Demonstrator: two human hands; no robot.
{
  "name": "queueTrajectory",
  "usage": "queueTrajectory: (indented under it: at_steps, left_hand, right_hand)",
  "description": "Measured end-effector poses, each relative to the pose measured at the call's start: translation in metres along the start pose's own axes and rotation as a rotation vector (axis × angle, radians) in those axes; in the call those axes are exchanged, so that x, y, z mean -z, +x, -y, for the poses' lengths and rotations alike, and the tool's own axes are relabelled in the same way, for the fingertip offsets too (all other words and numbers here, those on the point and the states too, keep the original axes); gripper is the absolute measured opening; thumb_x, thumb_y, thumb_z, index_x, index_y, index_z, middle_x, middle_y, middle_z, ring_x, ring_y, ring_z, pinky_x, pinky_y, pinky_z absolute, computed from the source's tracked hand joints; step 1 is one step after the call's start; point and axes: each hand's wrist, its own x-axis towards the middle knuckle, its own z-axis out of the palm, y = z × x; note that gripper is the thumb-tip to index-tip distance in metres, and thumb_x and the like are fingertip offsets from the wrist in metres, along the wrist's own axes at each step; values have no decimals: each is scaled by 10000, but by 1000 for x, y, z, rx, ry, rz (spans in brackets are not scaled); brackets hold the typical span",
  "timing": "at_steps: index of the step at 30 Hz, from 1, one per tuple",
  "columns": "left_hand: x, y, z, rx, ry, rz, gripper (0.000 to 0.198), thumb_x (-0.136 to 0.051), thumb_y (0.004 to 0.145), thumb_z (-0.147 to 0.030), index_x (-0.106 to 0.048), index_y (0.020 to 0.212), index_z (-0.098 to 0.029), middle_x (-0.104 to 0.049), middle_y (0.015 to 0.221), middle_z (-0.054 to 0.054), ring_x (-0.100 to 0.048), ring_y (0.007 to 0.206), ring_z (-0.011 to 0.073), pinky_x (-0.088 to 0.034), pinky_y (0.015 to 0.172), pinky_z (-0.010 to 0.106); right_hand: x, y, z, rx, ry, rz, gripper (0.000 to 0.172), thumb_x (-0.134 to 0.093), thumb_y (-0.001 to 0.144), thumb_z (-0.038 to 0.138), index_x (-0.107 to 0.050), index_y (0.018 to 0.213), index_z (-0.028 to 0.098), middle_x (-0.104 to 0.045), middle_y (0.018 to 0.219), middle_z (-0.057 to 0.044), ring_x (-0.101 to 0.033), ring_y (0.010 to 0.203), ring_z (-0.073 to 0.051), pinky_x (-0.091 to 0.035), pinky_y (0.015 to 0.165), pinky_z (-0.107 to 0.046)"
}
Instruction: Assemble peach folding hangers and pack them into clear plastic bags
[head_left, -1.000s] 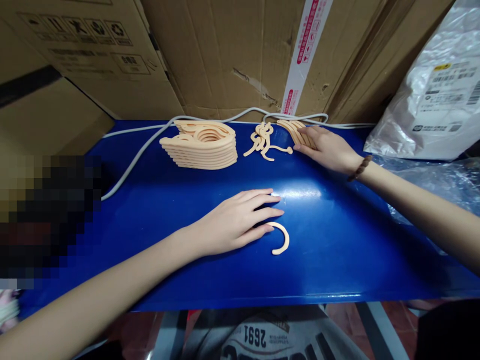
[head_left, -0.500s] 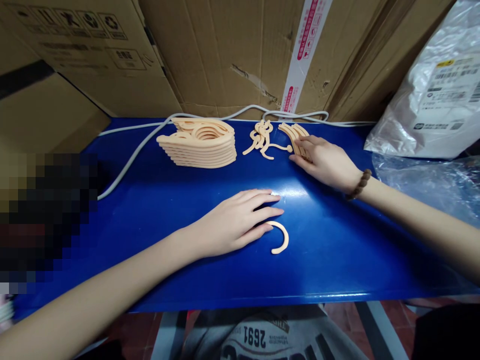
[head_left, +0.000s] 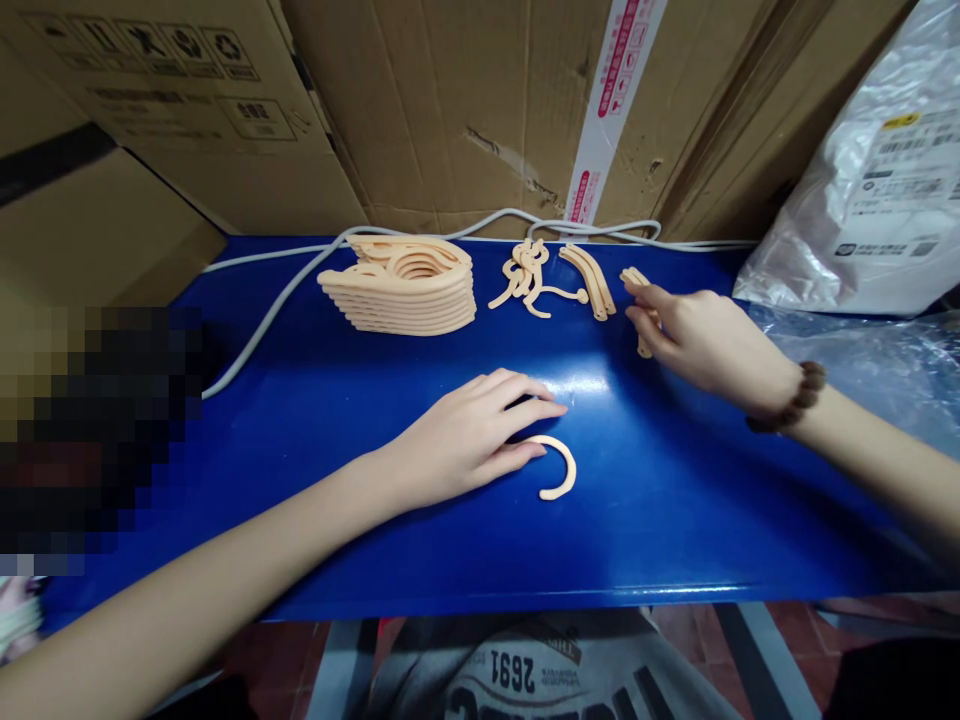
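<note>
My left hand rests low over the blue table, fingers spread, its thumb at the end of a beige plastic hook. The rest of that hook is hidden under the hand. Farther right, my right hand is closed on beige curved hanger arms, pinched between thumb and fingers; how many cannot be made out. Left of them lies a small row of similar curved arms. A tangle of beige hooks sits beside that row. Stacked beige hanger pieces stand at the back left.
A white cable runs along the back of the blue table. Cardboard boxes wall off the rear. A white plastic package and clear plastic film lie at the right.
My right hand has moved right, away from the row, carrying some curved hanger arms; others stay behind. My left hand has barely shifted, its fingers slightly more bent.
</note>
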Motion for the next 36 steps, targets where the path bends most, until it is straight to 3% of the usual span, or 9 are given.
queueTrajectory:
  at_steps: [6, 9, 12, 15, 17, 21, 25, 28, 36]
  left_hand:
    - [4, 1, 2, 31, 95, -38, 214, -524, 1029, -323, -653, 970, -162, -667, 945, 29, -577, 866, 174, -443, 789, 302]
    - [5, 2, 3, -13, 167, -68, 208, -496, 1034, -257, -626, 906, -156, -668, 887, 27, -586, 816, 161, -433, 766, 290]
    - [4, 2, 4, -52, 154, -140, 221, -438, 1041, -219, -594, 894, -162, -667, 853, 22, -594, 757, 136, -441, 727, 252]
    - [3, 0, 7, 56, 67, -221, 234, -376, 1054, -239, -547, 904, -183, -608, 704, -35, -552, 574, 88, -415, 600, 198]
    - [3, -2, 8, 130, 63, -226, 244, -345, 1067, -272, -545, 950, -192, -587, 649, -61, -542, 509, 74, -392, 554, 183]
    - [7, -3, 5, 140, 163, -192, 238, -381, 1068, -307, -582, 999, -200, -650, 699, -50, -587, 551, 83, -384, 560, 193]
    - [12, 1, -2, 123, 340, -162, 246, -432, 1043, -318, -601, 1170, -194, -690, 968, 30, -663, 835, 158, -429, 613, 228]
    - [14, 8, -7, 159, 515, -113, 307, -415, 1036, -273, -592, 1273, -194, -649, 1107, 83, -642, 985, 221, -462, 657, 275]
    - [16, 35, -25, 425, 514, 117, 306, -408, 1045, -358, -636, 1186, -210, -703, 973, 39, -698, 841, 237, -297, 506, 286]
  right_hand:
    - [20, -65, 41, 109, 94, 57, 553, -307, 1044, 429, -644, 1306, 78, -783, 870, -160, -731, 614, -280, -517, 546, -379]
    - [24, -80, 60, 256, 204, -18, 522, -316, 1056, 383, -655, 1278, 53, -763, 1082, -207, -771, 840, -290, -574, 638, -376]
    - [26, -76, 70, 320, 383, 6, 441, -383, 1047, 327, -656, 1285, 76, -777, 1062, -166, -769, 830, -243, -575, 659, -333]
    - [27, -60, 71, 314, 577, 55, 360, -457, 1020, 270, -686, 1261, 132, -797, 873, -56, -729, 646, -176, -522, 578, -280]
    - [25, -48, 69, 310, 654, 35, 317, -485, 1010, 259, -714, 1208, 166, -797, 899, -35, -732, 682, -167, -514, 601, -269]
    - [21, -33, 64, 351, 624, -88, 254, -514, 1004, 269, -728, 1097, 169, -774, 997, -69, -725, 869, -194, -514, 710, -281]
    - [20, -40, 67, 403, 486, -229, 230, -525, 1006, 277, -722, 1025, 160, -724, 899, -73, -669, 813, -183, -471, 665, -283]
    - [20, -55, 81, 607, 400, -246, 240, -541, 1003, 296, -732, 1001, 151, -710, 904, -76, -631, 791, -182, -466, 679, -303]
    - [2, -77, 107, 936, 179, -377, 271, -504, 965, 86, -693, 777, 135, -626, 694, -33, -544, 610, -154, -414, 606, -318]
